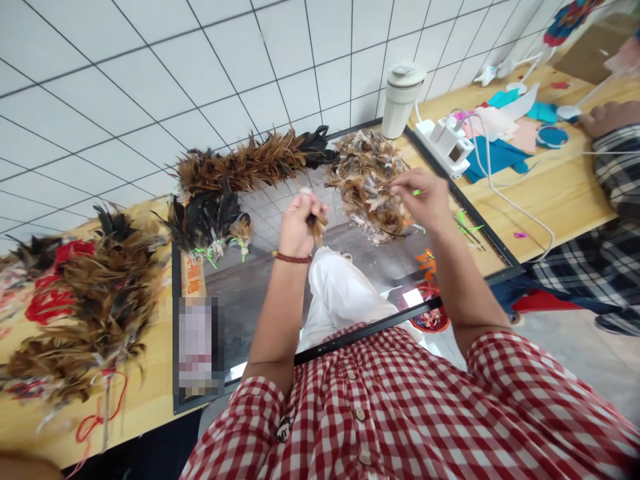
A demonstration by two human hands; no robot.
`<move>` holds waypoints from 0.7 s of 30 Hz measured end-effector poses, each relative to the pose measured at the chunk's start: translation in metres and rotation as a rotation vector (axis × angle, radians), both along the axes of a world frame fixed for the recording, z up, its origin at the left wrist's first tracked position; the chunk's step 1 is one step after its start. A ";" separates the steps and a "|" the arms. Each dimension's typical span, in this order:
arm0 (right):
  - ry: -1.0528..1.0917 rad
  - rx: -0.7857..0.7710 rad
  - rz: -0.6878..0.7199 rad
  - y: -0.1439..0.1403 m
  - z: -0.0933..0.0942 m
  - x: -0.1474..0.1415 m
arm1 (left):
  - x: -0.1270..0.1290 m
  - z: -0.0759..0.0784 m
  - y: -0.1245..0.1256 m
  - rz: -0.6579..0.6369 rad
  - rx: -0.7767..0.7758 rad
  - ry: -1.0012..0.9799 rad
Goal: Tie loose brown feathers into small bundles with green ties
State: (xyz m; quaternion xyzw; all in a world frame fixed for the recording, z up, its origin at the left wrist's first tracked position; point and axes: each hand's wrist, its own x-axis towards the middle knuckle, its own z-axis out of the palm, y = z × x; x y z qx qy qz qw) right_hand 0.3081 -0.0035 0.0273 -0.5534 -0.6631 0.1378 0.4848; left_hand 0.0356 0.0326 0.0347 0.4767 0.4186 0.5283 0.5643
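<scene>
My left hand (298,225) is closed around a small bunch of brown feathers (317,227), held above a glass-topped table (350,267). My right hand (423,200) pinches a thin feather (400,189) at the edge of a loose pile of brown and white feathers (367,180) on the glass. A green tie (416,193) shows by the right fingers. A beaded bracelet (293,257) circles my left wrist.
Finished feather dusters (250,163) lie at the back of the glass, dark bundles (207,223) beside them, and a large heap with red cord (85,293) on the left. A white tumbler (401,100), power strip (445,143) and another person's hand (607,117) are right.
</scene>
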 end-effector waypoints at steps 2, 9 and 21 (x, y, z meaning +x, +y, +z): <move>-0.292 -0.148 -0.142 0.001 -0.003 0.034 | -0.010 0.005 0.010 0.064 -0.075 -0.072; -0.750 -0.394 -0.191 0.008 -0.027 0.064 | -0.014 0.012 0.015 0.186 -0.059 -0.076; 0.647 -0.093 0.198 -0.011 0.039 0.023 | 0.022 0.035 -0.032 -0.159 -0.061 -0.170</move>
